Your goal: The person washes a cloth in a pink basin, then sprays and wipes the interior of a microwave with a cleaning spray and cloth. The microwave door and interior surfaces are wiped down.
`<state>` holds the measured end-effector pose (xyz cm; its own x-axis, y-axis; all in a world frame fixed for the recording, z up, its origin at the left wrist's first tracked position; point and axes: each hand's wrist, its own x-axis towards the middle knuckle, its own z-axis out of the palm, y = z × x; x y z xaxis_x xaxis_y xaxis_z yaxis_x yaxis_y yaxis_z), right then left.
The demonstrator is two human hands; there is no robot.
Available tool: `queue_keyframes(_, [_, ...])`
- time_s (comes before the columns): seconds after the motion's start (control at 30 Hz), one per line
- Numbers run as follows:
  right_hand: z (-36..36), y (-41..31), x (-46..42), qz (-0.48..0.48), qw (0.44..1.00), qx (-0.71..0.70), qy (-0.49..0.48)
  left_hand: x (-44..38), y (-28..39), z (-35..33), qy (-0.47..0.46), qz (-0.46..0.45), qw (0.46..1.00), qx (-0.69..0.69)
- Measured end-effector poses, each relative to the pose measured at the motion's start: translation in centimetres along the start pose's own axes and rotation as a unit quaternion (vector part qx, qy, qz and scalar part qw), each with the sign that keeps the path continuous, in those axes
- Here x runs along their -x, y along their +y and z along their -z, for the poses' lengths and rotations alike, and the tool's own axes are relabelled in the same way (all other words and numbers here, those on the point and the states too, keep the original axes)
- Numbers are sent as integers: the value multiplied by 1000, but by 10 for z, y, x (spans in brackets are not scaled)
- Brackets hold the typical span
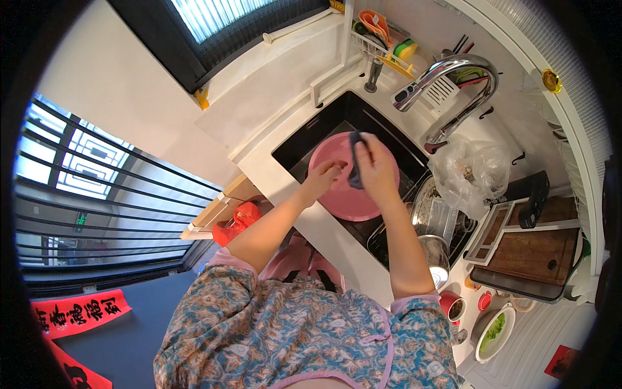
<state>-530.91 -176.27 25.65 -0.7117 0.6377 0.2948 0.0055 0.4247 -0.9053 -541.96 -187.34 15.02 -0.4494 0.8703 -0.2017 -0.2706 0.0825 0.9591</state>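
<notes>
A pink plastic basin [335,204] sits in a black sink [301,141]. My right hand [376,167] holds a dark cloth or sponge [356,160] upright over the basin; its exact kind is blurred. Over the basin's left part is my left hand [323,179], fingers slightly curled and apart, with nothing visible in them. The chrome faucet [461,63] arches behind the sink at the upper right, its spray head pointing down to the left.
Right of the sink stand a dish rack with metal pots [433,248], a clear plastic bag [466,170] and wooden cutting boards [534,255]. A white bowl with green leaves [494,335] is at the lower right. A wire caddy [371,47] holds sponges behind the sink.
</notes>
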Motion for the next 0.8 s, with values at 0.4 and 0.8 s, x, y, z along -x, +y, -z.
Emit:
queue_keyframes(0.4, [-35,-50,62,-93,941,-282,-160,79,-37,-27,-261,158,878,368])
queue_keyframes(0.8, [-107,-113,78,-130,827,-545,-56,222,-81,-29,-417,477,706,318])
